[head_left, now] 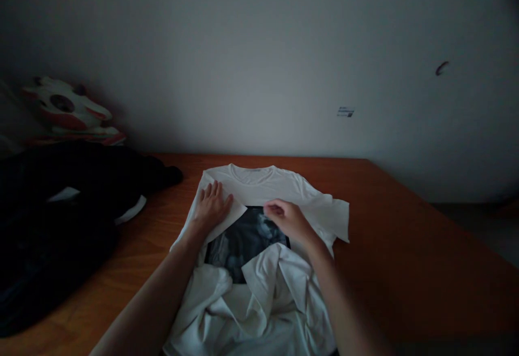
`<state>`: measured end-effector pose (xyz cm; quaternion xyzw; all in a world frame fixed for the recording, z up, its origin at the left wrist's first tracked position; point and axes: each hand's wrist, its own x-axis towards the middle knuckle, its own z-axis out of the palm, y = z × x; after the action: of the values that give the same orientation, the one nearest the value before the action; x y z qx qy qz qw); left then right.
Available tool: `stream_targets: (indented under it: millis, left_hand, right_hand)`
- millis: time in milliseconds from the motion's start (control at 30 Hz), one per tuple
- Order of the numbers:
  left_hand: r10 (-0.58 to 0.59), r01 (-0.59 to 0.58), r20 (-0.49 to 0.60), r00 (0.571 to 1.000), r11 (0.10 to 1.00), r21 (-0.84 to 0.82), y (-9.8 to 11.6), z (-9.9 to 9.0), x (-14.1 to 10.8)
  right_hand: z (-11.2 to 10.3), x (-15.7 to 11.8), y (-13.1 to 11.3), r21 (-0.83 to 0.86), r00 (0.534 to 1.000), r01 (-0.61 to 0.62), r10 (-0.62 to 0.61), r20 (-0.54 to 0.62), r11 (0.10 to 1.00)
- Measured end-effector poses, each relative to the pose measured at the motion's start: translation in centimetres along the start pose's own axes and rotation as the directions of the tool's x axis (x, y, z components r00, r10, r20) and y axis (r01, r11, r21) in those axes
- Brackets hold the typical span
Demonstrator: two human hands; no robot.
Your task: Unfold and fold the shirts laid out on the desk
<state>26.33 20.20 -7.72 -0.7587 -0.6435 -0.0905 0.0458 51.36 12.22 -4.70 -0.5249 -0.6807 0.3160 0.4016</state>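
A white T-shirt (253,184) with a dark printed panel lies on the wooden table, its neckline toward the wall. Its left sleeve is folded inward over the chest, while the right sleeve sticks out to the side. The lower part is bunched up in loose folds. My left hand (213,205) rests on the folded sleeve with its fingers spread. Over the right edge of the print is my right hand (286,216), its fingers curled together; whether they hold any cloth is too blurred to tell.
Black clothing (81,199) is heaped on the left of the brown table (389,253). Behind it sits a white and red plush toy (73,110). A pale wall (259,75) with a small label (345,112) rises at the table's back edge.
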Motion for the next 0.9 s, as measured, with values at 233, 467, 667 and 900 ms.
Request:
stream_targets:
  millis: [233, 467, 667, 900]
  left_hand:
    - [0.037, -0.037, 0.011, 0.999, 0.998, 0.059, -0.1, 0.2, 0.1]
    - [0.044, -0.045, 0.008, 0.999, 0.995, 0.085, -0.1, 0.0, 0.0]
    - [0.04, -0.04, -0.012, 0.999, 0.998, 0.049, -0.3, 0.1, 0.0]
    - [0.034, -0.034, -0.003, 0.999, 0.999, 0.009, -0.3, 0.1, 0.0]
  right_hand:
    - [-13.0, -1.2, 9.4, -0.423, 0.764, -0.498, 0.152, -0.627, 0.757]
    - [-16.6, -2.7, 13.7, -0.423, 0.738, -0.619, 0.307, -0.6, 0.662]
    - [-16.0, -1.4, 14.5, -0.276, 0.711, -0.581, 0.313, -0.63, 0.766]
    - [-15.4, -1.2, 14.2, -0.16, 0.726, -0.513, 0.327, -0.604, 0.844]
